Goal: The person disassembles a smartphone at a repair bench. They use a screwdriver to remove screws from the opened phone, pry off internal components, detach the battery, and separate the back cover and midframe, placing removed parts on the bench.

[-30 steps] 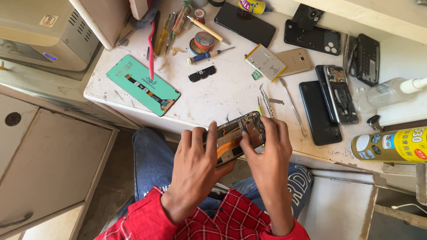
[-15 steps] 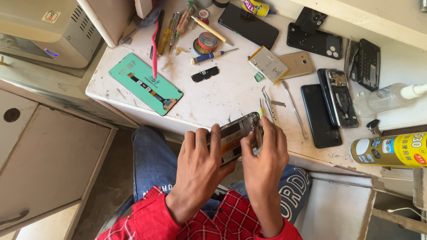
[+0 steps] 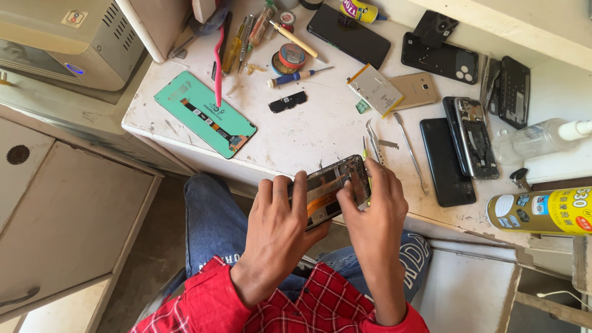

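Down at the near edge of the white bench (image 3: 320,129), both hands work an opened phone frame (image 3: 330,190), held just above the lap. Left hand (image 3: 277,228) cradles it from below, fingers (image 3: 300,191) curled over its long edge and closed on it. Right hand (image 3: 376,213) grips the other end, fingers (image 3: 353,206) pressed onto the exposed inner face. Tweezers (image 3: 372,139) lie just beyond. Farther up: a green display panel (image 3: 203,114), a blue-handled screwdriver (image 3: 295,77), tape rolls (image 3: 287,58). Yellow spray can (image 3: 542,211) lies at the right.
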### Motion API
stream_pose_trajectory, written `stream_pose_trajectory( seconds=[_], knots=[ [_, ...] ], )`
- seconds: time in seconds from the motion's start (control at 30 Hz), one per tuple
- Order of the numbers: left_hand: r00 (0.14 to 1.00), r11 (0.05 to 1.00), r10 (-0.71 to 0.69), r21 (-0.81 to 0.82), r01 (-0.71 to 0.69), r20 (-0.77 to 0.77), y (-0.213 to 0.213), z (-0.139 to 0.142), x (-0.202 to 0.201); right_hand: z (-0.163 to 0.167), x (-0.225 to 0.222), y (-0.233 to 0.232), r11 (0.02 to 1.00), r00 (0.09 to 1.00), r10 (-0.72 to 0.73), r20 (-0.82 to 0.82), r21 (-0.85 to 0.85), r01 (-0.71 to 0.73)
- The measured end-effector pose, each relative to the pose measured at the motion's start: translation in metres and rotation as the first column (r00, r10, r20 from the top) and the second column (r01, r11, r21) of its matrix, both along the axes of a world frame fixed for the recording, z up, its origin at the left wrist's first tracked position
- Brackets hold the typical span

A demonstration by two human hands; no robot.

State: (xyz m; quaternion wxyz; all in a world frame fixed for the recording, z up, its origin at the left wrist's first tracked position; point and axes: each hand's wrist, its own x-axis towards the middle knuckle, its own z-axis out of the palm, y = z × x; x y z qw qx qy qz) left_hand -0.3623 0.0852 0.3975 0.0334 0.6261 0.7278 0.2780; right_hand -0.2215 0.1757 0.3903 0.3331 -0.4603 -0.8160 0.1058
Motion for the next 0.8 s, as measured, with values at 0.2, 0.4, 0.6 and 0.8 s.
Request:
stream_pose_trajectory(
  seconds=[0.2, 0.4, 0.6, 0.8],
  knots=[
    [1.000, 1.000, -0.001, -0.004, 0.001, -0.015, 0.001, 0.000, 0.000, -0.001, -0.001, 0.000, 1.000, 1.000, -0.020, 0.004, 0.001, 0.020],
    [1.000, 0.999, -0.006, -0.031, 0.007, 0.005, 0.001, 0.000, -0.001, 0.004, 0.003, 0.005, 0.988, 0.988, 0.152, -0.015, 0.015, -0.152],
    [1.000, 0.999, -0.022, -0.025, 0.022, -0.001, 0.001, -0.003, -0.001, 0.018, 0.014, 0.021, 0.947, 0.957, 0.252, -0.143, -0.169, -0.274],
    [1.000, 1.000, -0.015, -0.006, 0.015, -0.001, 0.001, -0.004, -0.002, 0.029, 0.018, 0.024, 0.917, 0.940, 0.300, -0.164, -0.220, -0.331]
  ],
)
